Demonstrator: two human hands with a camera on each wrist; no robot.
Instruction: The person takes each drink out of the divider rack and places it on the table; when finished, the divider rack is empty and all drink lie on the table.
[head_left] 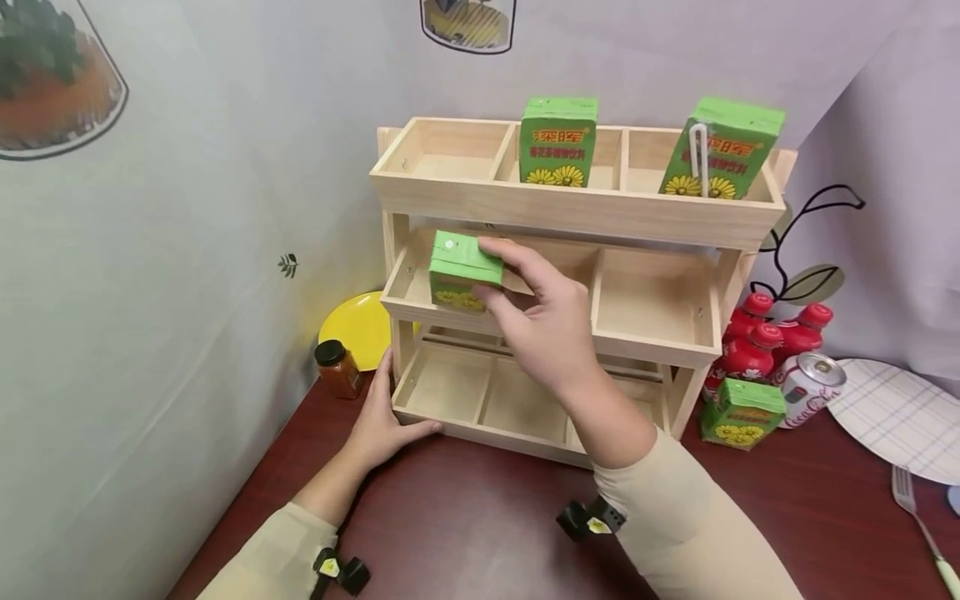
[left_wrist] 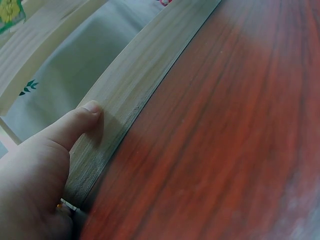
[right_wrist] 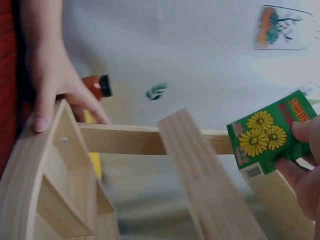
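Note:
My right hand (head_left: 551, 329) grips a small green drink carton (head_left: 463, 271) with yellow flowers, fingers on its far side and thumb at the near side. The carton is at the left compartment of the middle tier of a three-tier wooden shelf (head_left: 577, 212). Beside the same carton (right_wrist: 265, 132), the right wrist view shows the thumb and a finger pressed on it. My left hand (head_left: 378, 425) holds the lower left corner of the shelf. Its thumb lies on the bottom front board (left_wrist: 145, 65), with the other fingers along the side.
Two green cartons stand in the top tier, one central (head_left: 558, 146), one right with a straw (head_left: 723, 150). Right of the shelf are red bottles (head_left: 750, 354), a can (head_left: 810, 387), another carton (head_left: 742, 417), a checked plate (head_left: 900, 417) and fork (head_left: 915, 508). Left are a jar (head_left: 339, 371) and yellow plate (head_left: 356, 321).

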